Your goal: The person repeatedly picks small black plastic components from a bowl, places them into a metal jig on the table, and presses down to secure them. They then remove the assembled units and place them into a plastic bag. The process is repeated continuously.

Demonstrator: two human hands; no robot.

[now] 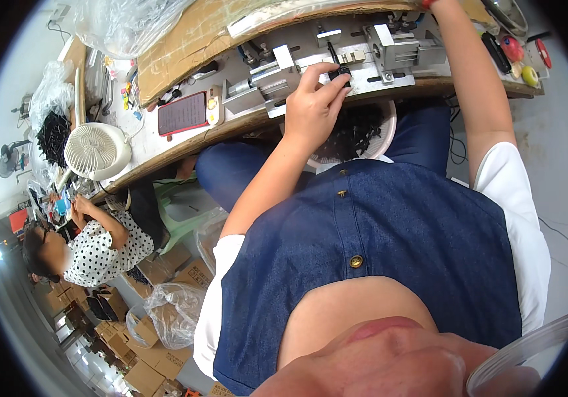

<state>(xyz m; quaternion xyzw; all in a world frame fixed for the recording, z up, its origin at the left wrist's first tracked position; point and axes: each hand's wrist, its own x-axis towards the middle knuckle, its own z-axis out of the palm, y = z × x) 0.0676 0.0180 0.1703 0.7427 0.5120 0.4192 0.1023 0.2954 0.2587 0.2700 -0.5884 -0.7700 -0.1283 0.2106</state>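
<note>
My left hand (pixel 314 99) is closed in a pinch on a small black part (pixel 339 73) with a thin stem that points away from me. The part sits at a metal jig plate (pixel 363 85) on the bench, between a left metal clamp block (pixel 257 89) and a right metal clamp block (pixel 393 53). My right forearm (pixel 473 73) stretches over the bench's right side to the top edge of the picture. A bit of red shows at its wrist; the hand itself lies outside the picture.
A basket (pixel 391 126) of black pieces stands below the bench edge by my lap. Left of the jig lie a phone (pixel 183 114) and a white fan (pixel 97 151). A co-worker (pixel 108 241) sits farther left. Cardboard (pixel 185 49) and clear plastic (pixel 128 23) cover the back.
</note>
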